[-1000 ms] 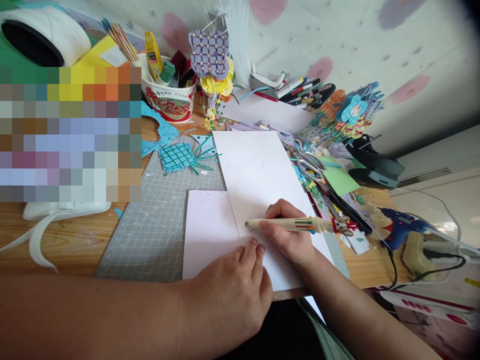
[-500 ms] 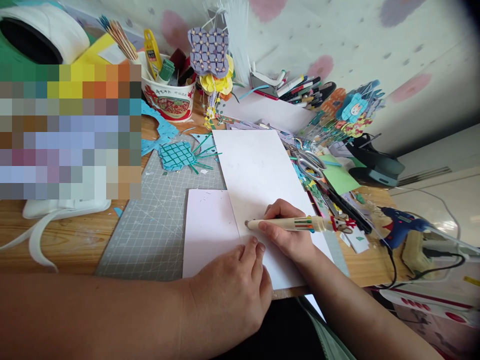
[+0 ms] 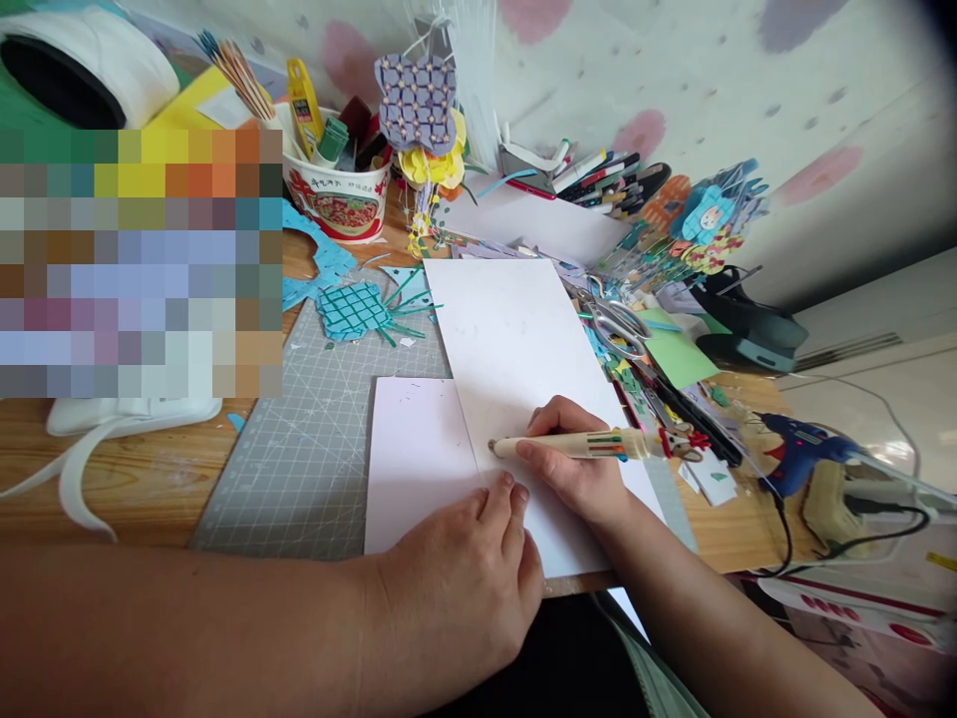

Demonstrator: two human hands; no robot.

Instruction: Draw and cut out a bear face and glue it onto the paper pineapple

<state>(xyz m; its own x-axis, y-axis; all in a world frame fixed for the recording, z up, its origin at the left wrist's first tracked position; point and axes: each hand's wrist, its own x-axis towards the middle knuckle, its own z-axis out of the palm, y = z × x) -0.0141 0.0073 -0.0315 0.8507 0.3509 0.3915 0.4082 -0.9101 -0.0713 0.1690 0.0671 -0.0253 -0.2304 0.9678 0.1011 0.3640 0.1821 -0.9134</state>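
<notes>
My right hand (image 3: 575, 469) grips a cream multicolour pen (image 3: 583, 445) with its tip touching the left edge of a long white sheet (image 3: 515, 349). My left hand (image 3: 464, 578) lies flat, fingers together, pressing on the near end of that sheet. A pale pink sheet (image 3: 415, 459) sits under the white one, on a grey cutting mat (image 3: 314, 439).
A printed cup (image 3: 336, 194) of tools, a woven blue paper piece (image 3: 351, 309), scissors (image 3: 617, 324), pens (image 3: 605, 179), paper flowers (image 3: 703, 224) and a blue glue gun (image 3: 799, 449) crowd the wooden desk (image 3: 112, 489). A white headband-like strip (image 3: 75, 479) lies left.
The pen tip has stayed at the white sheet's left edge, shifting only very slightly. Both hands are nearly still.
</notes>
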